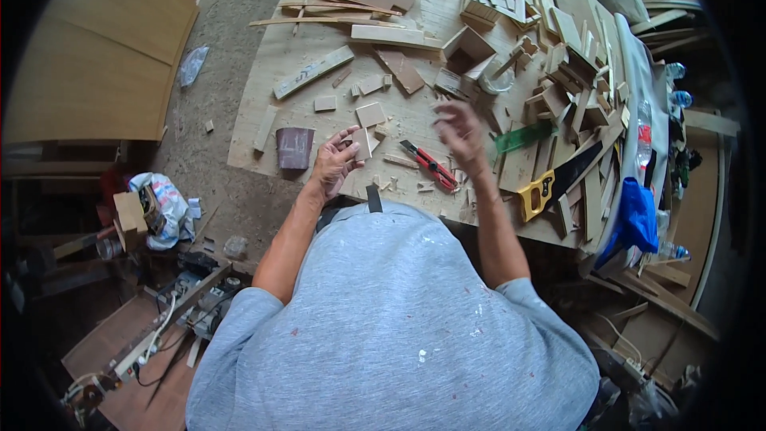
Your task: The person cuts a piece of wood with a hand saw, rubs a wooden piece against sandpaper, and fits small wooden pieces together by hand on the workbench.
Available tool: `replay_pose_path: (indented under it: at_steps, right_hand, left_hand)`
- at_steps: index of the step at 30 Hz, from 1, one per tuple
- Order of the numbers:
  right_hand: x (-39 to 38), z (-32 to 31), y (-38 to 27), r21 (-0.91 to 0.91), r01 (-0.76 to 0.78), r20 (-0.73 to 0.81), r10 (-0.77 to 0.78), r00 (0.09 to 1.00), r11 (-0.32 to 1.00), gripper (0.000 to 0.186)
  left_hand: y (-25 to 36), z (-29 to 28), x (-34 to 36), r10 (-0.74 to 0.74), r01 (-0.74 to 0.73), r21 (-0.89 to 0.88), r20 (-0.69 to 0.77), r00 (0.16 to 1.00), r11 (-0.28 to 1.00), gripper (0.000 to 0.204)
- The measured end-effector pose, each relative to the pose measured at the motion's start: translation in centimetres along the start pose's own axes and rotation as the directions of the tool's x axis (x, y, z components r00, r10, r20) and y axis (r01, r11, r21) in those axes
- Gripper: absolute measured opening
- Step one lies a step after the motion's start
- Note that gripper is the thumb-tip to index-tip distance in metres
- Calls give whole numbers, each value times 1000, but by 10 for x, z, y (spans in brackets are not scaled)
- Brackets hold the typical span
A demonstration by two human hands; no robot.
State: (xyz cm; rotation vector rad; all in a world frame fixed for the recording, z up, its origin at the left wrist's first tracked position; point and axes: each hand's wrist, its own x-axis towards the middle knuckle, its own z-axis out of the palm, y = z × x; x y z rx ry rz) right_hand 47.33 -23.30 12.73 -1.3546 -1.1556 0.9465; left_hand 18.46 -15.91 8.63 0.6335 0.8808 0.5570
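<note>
Wood piece: a small flat rectangle of light wood (361, 144), pinched in the left hand, up just above the near edge of the bench, pretty much dead centre in the view.
Left hand: the left hand (333, 163) has its grip closed on that wood piece, thumb and fingertips on it, palm turned inward.
Right hand: the right hand (460, 132) is up in the air over the bench with fingers loosely curled. It's blurry, so I honestly can't tell whether its grip is holding anything.
Knife: a red and black utility knife (429, 166) lies flat on the bench between the two hands, closer to the right one, not touched.
Sandpaper: a dark reddish sheet of sandpaper (294, 148) sits just left of the left hand, near the bench edge.
Saw: a handsaw with a yellow and black handle (545, 188) lies off to the right among the offcuts.
Bench: a big light plywood bench (271, 124), loaded with wood scraps, strips and small blocks, thickest toward the far right side.
Square offcut: another small tan square (370, 114) lies just beyond the held piece.
Floor: grey concrete floor (231, 24) on the left, with a big wooden panel (88, 56) over there.
</note>
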Motion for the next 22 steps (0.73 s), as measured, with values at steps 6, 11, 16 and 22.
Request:
replay_pose_path:
  at_steps: [6, 11, 16, 22]
  right_hand:
    - [-33, 87, 1, 187, -112, 68, 101, 993, 976, 51]
    - [-26, 96, 5, 144, -84, 10, 84, 996, 986, 53]
    - [-21, 96, 6, 38, -62, 14, 61, 998, 997, 55]
    - [-20, 91, 8, -194, 7, 91, 11, 996, 981, 59]
  left_hand:
    - [22, 3, 24, -113, 120, -37, 166, 980, 992, 44]
    - [33, 6, 33, -166, 183, -46, 252, 953, 982, 43]
    - [39, 10, 38, -188, 211, -42, 309, 932, 977, 41]
    - [35, 2, 46, -188, 225, -61, 364, 912, 972, 46]
